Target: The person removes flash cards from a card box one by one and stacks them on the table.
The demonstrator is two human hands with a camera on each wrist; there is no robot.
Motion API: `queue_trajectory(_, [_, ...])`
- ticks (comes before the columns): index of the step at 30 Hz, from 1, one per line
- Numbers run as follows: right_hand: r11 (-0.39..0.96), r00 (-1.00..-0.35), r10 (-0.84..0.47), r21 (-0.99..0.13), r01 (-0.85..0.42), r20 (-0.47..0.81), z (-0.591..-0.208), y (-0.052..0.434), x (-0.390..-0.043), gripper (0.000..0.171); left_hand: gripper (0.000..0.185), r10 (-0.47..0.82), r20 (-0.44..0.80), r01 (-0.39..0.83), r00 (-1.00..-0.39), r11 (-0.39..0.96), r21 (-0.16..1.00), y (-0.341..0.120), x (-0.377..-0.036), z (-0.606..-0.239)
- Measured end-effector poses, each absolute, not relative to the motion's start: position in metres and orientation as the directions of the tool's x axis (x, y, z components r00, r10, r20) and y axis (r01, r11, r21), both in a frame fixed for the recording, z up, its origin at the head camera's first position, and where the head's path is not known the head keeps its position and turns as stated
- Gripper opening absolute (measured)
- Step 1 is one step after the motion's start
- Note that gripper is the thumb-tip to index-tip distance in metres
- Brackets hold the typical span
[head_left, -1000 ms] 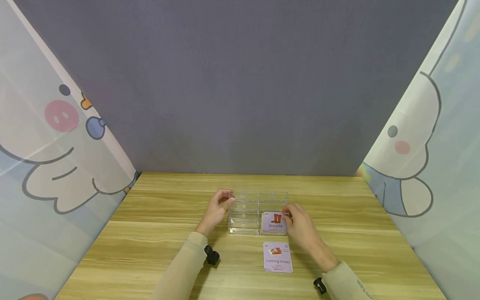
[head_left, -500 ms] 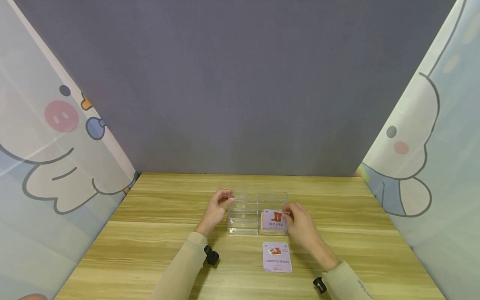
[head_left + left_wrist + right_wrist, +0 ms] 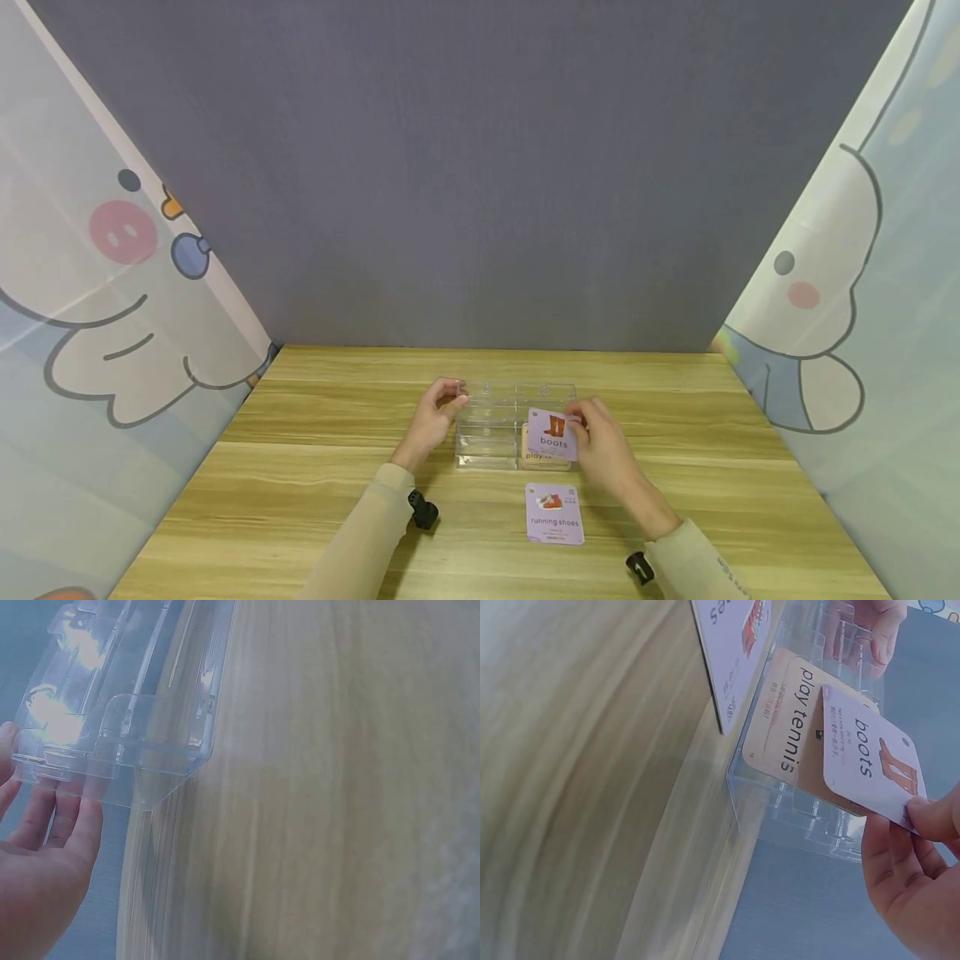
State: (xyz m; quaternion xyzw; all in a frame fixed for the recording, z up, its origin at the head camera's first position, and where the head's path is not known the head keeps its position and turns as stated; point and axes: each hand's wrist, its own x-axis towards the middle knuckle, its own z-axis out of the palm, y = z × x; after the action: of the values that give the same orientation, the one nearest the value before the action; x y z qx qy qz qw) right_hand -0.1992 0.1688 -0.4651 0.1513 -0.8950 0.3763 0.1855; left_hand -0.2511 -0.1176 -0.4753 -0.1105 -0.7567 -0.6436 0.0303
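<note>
A clear plastic box [image 3: 491, 421] with two compartments stands in the middle of the wooden table. My left hand [image 3: 453, 397] holds its left end; in the left wrist view the fingers [image 3: 56, 821] lie against the box [image 3: 127, 705]. My right hand [image 3: 577, 427] pinches a purple "boots" card [image 3: 552, 433] by its edge, tilted just above the right compartment. Under it, a beige "play tennis" card [image 3: 791, 720] lies in that compartment. The right wrist view shows the boots card [image 3: 870, 761] held in my right hand [image 3: 922, 825]. The left compartment looks empty.
A purple "running shoes" card [image 3: 554, 514] lies flat on the table [image 3: 315, 467] just in front of the box. Grey wall behind, cartoon-printed curtains [image 3: 112, 275] on both sides.
My right hand has lifted the boots card up from the right compartment, uncovering the play tennis card beneath. The left hand and the box have stayed put.
</note>
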Motion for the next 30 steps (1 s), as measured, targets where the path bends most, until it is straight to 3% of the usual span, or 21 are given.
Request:
queue_trajectory(10, [0.660, -0.890, -0.114, -0.636, -0.400, 0.441, -0.464, 0.169, -0.197, 0.021, 0.031, 0.111, 0.181, 0.197, -0.977, 0.154, 0.968, -0.120, -0.268, -0.501])
queue_trajectory(30, [0.619, -0.903, -0.113, -0.681, -0.390, 0.415, -0.459, 0.176, -0.191, 0.021, 0.034, 0.132, 0.195, 0.213, -0.972, 0.134, 0.968, -0.123, -0.270, -0.502])
